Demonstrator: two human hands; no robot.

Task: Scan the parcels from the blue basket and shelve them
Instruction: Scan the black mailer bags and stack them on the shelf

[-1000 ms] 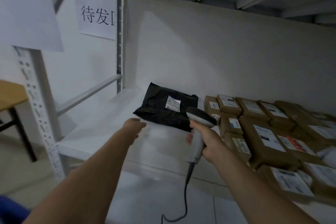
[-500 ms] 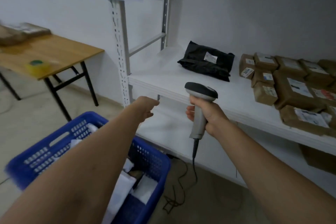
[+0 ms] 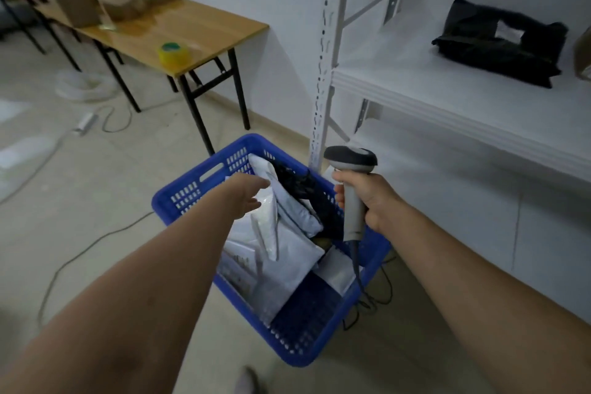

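The blue basket point(image 3: 179, 201) stands on the floor at the foot of the white shelf point(image 3: 431, 83). It holds the parcels: several white and pale grey mailer bags point(image 3: 281, 253) lying crosswise over one another, and a black bag point(image 3: 297, 182) tucked against the far right wall.

The left hand point(image 3: 246, 195) reaches over the basket with its fingers loosely spread and relaxed, gripping nothing; whether the fingertips touch the top white bag cannot be told. The right hand point(image 3: 371, 201) is wrapped round the grip of a grey barcode scanner point(image 3: 350, 158), held upright above the right rim of the basket, its cable point(image 3: 358, 269) hanging down past the basket wall.

On the shelf, up to the right, lies one black parcel point(image 3: 499, 38) with a white label. To the left, a wooden worktop point(image 3: 192, 22) on black legs carries a yellow tape roll point(image 3: 175, 53) near its front edge and blurred brown cartons point(image 3: 80, 6) further back.
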